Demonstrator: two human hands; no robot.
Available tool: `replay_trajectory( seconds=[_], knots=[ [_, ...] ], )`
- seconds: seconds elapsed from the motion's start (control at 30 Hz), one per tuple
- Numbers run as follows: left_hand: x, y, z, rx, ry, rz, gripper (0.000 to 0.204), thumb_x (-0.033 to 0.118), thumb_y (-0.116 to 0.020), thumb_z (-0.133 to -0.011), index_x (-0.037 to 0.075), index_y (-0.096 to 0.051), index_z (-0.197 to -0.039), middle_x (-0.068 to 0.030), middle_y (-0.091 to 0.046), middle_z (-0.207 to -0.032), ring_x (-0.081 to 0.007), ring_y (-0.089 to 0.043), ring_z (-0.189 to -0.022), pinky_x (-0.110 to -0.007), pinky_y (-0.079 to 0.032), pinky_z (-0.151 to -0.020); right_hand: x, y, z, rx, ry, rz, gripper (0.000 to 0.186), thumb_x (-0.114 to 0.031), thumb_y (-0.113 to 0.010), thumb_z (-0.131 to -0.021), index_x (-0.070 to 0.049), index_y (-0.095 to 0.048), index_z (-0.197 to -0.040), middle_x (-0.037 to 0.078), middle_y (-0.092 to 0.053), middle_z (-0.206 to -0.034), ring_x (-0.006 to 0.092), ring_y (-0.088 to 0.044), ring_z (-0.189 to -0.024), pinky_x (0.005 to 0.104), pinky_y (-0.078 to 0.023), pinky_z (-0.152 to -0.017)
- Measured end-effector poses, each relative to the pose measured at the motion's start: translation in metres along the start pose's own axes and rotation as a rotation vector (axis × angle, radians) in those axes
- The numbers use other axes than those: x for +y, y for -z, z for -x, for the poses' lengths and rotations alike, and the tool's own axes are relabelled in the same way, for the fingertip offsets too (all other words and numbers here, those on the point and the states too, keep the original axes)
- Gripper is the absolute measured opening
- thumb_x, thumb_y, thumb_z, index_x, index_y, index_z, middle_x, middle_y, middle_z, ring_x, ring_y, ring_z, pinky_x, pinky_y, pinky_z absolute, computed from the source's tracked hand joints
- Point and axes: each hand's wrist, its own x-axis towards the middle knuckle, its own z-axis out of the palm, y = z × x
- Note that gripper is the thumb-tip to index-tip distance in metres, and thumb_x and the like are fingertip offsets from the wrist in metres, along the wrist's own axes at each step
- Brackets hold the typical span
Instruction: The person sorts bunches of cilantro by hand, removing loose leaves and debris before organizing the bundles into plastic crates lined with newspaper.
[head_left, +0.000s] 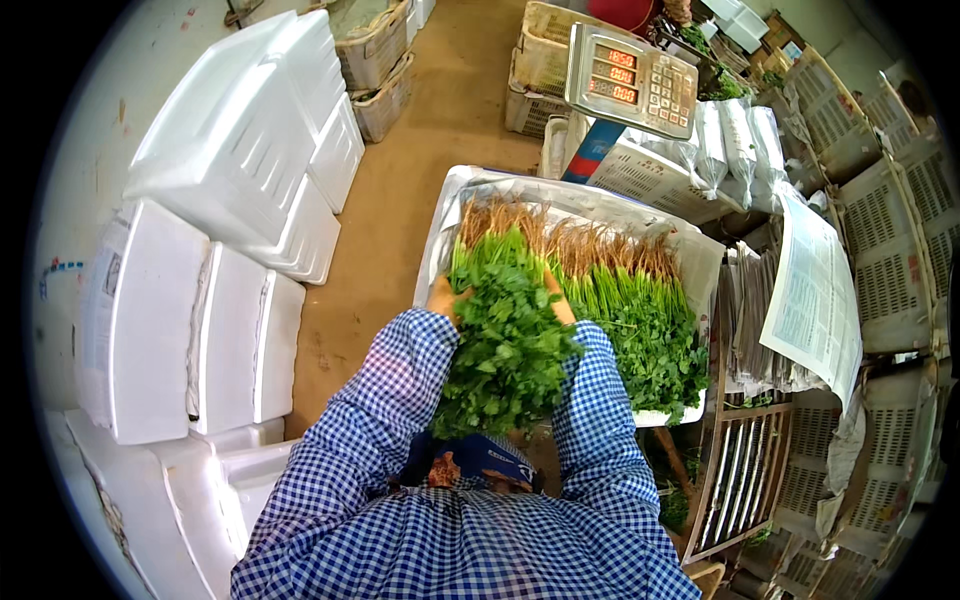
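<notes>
A thick bundle of leafy green herbs [508, 335], with pale green stems and stringy brown roots, is between the person's two bare hands. The left hand [443, 299] grips its left side and the right hand [559, 298] its right side; foliage hides most of the fingers. The bundle's long axis runs almost straight away from the body: the roots point forward, beyond the hands, while the leafy tops point back, spreading between the two blue-and-white checked sleeves [365, 385].

The bundle is at the left part of a white rectangular foam box [434, 252] lined with pale sheeting, its leaves reaching back past the near edge. Whether its underside touches the box cannot be told.

Just right of the right hand, a row of the same rooted green herbs [640, 325] fills the box, roots likewise forward and leaves toward the body, its stems slanting slightly rightward.

Ahead and to the right of the hands is a silver scale with a keypad and red digits [632, 80]. Farther right of the right hand hangs a printed paper sheet [815, 290]; well left of the left hand stand stacked white foam boxes [225, 135].
</notes>
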Motion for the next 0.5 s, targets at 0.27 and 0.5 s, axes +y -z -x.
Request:
replay_trajectory(
  seconds=[0.27,0.5],
  knots=[
    [0.016,-0.011,0.024,-0.045,0.137,0.246,0.039,0.019,-0.032,-0.111,0.002,-0.05,-0.142,-0.0142,-0.064,-0.127,-0.0244,-0.067,-0.109,-0.039,-0.061,-0.095,0.05,0.023,-0.025,-0.004,0.01,0.135,0.092,-0.027,-0.071,-0.097,-0.005,-0.01,-0.162,0.022,-0.021,-0.166,0.037,-0.03,-0.15,0.0461,-0.039,-0.119],
    [-0.002,-0.003,0.041,-0.282,0.09,-0.028,0.077,0.009,-0.066,-0.098,0.0,-0.018,-0.158,-0.0206,-0.043,-0.152,-0.0332,-0.051,-0.133,-0.042,-0.045,-0.113,0.008,0.045,0.018,0.044,-0.111,0.469,0.097,-0.015,-0.077,-0.09,-0.005,-0.012,-0.162,0.019,-0.019,-0.167,0.035,-0.024,-0.152,0.0449,-0.028,-0.126]
  ],
)
